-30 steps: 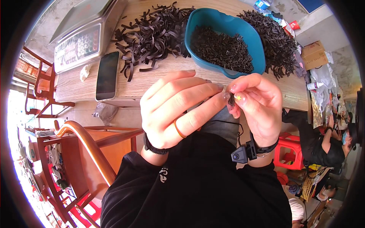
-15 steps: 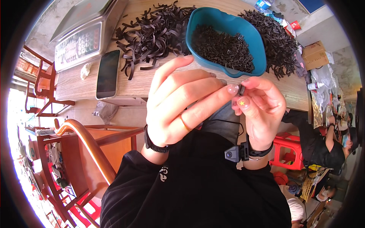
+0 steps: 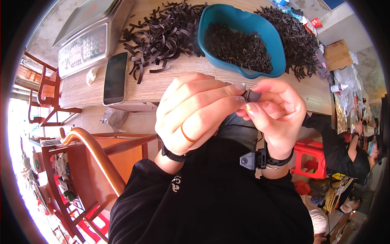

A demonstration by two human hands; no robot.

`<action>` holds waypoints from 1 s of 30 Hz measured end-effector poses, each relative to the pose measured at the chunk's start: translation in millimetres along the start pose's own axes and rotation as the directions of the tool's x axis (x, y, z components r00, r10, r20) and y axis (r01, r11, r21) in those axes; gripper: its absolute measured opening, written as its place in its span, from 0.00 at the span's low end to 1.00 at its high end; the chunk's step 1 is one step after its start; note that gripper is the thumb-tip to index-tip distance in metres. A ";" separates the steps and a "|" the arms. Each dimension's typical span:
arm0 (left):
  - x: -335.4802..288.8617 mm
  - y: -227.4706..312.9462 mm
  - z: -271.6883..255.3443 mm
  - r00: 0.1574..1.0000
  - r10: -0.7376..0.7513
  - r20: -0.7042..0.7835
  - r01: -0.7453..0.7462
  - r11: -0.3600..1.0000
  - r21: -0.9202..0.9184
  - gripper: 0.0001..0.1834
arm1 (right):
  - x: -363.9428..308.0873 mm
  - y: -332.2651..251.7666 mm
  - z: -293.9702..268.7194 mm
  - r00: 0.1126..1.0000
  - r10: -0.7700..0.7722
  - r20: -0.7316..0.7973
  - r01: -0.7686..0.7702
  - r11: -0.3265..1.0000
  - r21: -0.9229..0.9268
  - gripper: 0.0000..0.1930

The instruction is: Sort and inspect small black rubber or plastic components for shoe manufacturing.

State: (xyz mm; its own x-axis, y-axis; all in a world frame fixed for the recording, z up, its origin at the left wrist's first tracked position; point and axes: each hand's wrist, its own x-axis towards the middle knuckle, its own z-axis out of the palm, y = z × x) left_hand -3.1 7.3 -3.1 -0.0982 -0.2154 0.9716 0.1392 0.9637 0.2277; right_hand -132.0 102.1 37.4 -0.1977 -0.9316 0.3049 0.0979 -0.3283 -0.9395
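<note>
Two hands [image 3: 193,110] [image 3: 282,116], one dark piece [image 3: 254,96], one basin [image 3: 268,38], two strip heaps [image 3: 168,38] [image 3: 286,38] (outside it)

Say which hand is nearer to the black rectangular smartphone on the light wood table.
Left. The left hand is to the right of the smartphone, apart from it; the right hand is farther right, beyond the left. Both hold a small dark strip.

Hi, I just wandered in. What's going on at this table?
Someone is working with bare hands at a wooden table. The left hand and the right hand meet at a small dark piece, held at their fingertips. Beyond them, a teal tub holds many dark bits. A pile of dark strips lies to its left, and another dark heap to its right. Farther left are a phone and a scale.
</note>
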 end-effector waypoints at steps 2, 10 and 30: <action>-1.9 0.3 0.3 1.000 -0.028 -0.003 0.028 1.000 0.007 0.16 | -0.1 5.6 -1.6 0.998 -0.055 -0.006 0.055 0.997 -0.056 0.15; 6.9 7.4 0.9 0.948 -0.306 0.084 0.316 0.936 -0.154 0.10 | 4.1 13.7 0.8 0.903 -0.431 -0.006 0.381 0.805 -0.454 0.16; 16.9 16.5 -14.3 0.977 -0.106 0.183 0.101 0.994 0.035 0.12 | 1.7 14.2 2.0 0.853 -0.520 0.040 0.494 0.780 -0.383 0.17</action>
State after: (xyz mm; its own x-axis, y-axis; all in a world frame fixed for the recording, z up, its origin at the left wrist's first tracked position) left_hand 11.6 17.3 18.0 -0.2906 -0.2835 0.9139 0.0937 0.9421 0.3221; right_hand -129.0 95.5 24.9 -0.1801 -0.6303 0.7552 -0.3949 -0.6568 -0.6424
